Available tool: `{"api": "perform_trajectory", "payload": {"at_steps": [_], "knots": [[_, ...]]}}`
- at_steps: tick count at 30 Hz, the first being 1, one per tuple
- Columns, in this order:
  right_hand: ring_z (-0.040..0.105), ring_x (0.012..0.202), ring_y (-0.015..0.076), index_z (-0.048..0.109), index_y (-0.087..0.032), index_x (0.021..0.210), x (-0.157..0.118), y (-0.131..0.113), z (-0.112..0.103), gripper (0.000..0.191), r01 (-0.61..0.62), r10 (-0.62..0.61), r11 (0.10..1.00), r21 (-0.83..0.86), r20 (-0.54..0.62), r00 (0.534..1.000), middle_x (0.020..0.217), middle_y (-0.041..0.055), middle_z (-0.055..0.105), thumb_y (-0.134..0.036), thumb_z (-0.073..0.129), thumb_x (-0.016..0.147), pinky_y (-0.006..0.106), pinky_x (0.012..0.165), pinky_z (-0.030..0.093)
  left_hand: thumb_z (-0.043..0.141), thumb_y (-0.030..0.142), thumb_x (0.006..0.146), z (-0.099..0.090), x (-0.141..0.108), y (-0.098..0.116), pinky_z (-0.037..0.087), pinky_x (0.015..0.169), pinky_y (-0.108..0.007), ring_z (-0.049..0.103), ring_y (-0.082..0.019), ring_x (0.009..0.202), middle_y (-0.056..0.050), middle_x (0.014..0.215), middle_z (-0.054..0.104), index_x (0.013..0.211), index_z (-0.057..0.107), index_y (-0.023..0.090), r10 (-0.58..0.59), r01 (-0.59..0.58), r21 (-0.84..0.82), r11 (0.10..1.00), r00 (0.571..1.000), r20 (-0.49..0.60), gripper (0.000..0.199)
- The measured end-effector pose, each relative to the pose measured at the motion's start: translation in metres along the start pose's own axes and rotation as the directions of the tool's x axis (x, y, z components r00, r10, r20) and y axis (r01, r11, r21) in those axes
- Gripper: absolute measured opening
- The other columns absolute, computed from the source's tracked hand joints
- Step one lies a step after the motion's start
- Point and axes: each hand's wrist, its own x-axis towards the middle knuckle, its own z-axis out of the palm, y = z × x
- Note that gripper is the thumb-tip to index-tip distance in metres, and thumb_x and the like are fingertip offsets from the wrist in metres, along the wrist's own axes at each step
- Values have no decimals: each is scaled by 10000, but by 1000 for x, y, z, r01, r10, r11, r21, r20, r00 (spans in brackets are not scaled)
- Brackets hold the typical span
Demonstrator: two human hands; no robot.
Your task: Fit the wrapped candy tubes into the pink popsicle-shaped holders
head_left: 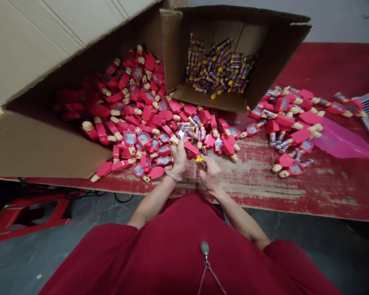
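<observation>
Left hand (178,157), fingers curled shut on a red plastic toy (191,150); right hand (210,175) pinching a yellow-tipped candy tube (201,163). Both low over the worn red table (264,192), close together: controlled, secure grip.

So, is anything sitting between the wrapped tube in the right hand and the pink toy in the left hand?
Nothing visible does. The right hand holds the yellow-ended wrapped tube right up against the pink toy gripped by the left hand, with little or no gap between them.
</observation>
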Motion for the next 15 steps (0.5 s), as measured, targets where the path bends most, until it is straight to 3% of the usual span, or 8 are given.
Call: {"api": "perform_trajectory", "payload": {"at_steps": [4,10,13,15], "knots": [[652,1099,299,664,-194,1253,-2,5,1,401,67,-69,996,-61,-30,997,1145,155,707,-197,491,891,462,979,516,661,335,789,2,-4,2,362,515,-203,405,-66,507,57,570,417,603,389,205,-17,17,-22,1000,1000,1,353],[651,1095,311,663,-194,1257,-3,7,-4,409,94,-93,995,-19,36,995,1153,162,703,-222,510,879,477,966,520,675,306,763,3,-6,4,351,511,-205,401,-66,505,63,570,421,627,400,205,-35,35,1,999,999,-17,323],[656,1045,309,681,-209,1174,0,-4,-7,322,4,-5,999,45,28,1000,1113,152,707,-306,526,909,466,944,515,658,296,776,2,-6,4,354,518,-208,411,-66,506,60,574,434,625,389,205,-30,30,-17,999,999,-11,321],[653,939,292,680,-212,1075,4,-11,-8,281,-137,134,981,135,34,990,1013,127,708,-407,562,910,433,876,522,654,288,781,1,-5,5,362,525,-210,416,-66,507,60,572,434,623,389,204,-19,19,-31,999,1000,1,320]]}}
